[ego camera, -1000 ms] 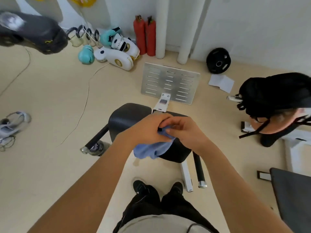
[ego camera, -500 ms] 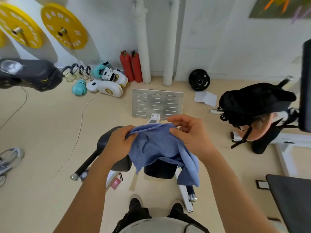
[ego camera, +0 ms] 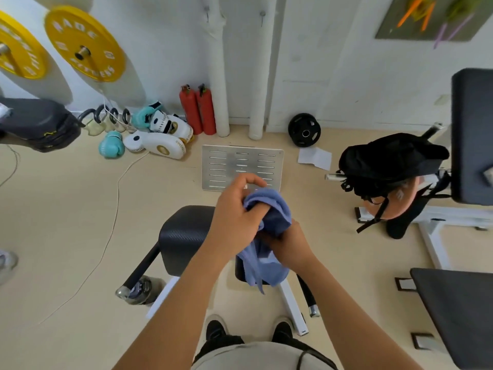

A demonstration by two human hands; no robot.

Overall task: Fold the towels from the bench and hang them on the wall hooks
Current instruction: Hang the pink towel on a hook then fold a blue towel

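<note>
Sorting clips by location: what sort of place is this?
Probably a small gym: yellow weight plates on the wall, boxing gloves on the floor, and a padded bench.

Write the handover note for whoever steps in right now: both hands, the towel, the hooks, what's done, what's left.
Left hand: closed on the upper bunch of the blue towel.
Right hand: gripping the same towel lower down; its tail hangs loose in front of the black bench seat.
Towel: off the bench, in the air, bunched rather than neatly folded.
Wall hooks: two on the wall above, both bare.
Done: towel picked up.
Left: finish the fold and hang it on a hook. No other towel shows on the bench in this view.
</note>
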